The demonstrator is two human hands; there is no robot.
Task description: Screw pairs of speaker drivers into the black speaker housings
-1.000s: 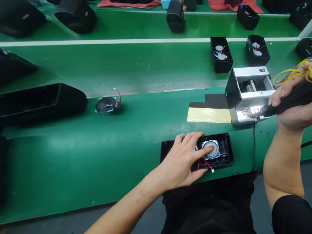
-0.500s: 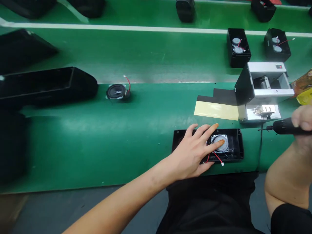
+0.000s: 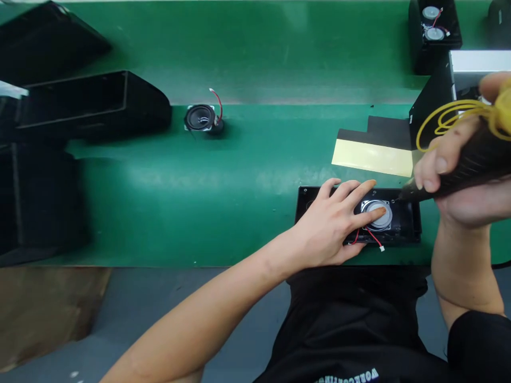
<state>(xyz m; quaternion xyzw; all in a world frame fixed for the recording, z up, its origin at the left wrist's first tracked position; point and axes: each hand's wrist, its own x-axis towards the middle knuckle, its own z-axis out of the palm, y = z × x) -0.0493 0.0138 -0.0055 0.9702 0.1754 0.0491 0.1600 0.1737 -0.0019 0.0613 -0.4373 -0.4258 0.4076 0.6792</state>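
My left hand (image 3: 337, 223) lies spread across a shallow black speaker housing (image 3: 405, 229), its index finger pressing on a round silver-backed speaker (image 3: 379, 215) seated inside. The thumb rests along the housing's near edge. Red wires with a white connector (image 3: 382, 248) come out beside the speaker. My right hand (image 3: 455, 165) is wrapped around a black electric screwdriver (image 3: 471, 162) with a yellow coiled cord (image 3: 451, 114). The tool's thin tip is at the speaker's upper right corner; whether it touches a screw there I cannot tell. My palm covers the housing's left part.
A loose speaker (image 3: 200, 118) with a red wire lies on the green bench (image 3: 239, 175). Black housings (image 3: 96, 103) stand at the left. Behind the work lie yellow-and-black sheets (image 3: 373, 154). A silver-black machine (image 3: 433, 96) and a box with two speakers (image 3: 435, 50) stand at the right.
My right hand has brought the screwdriver left, from beside the machine to the speaker's corner. My left hand stays on the housing. The camera view has tilted down and shifted left.
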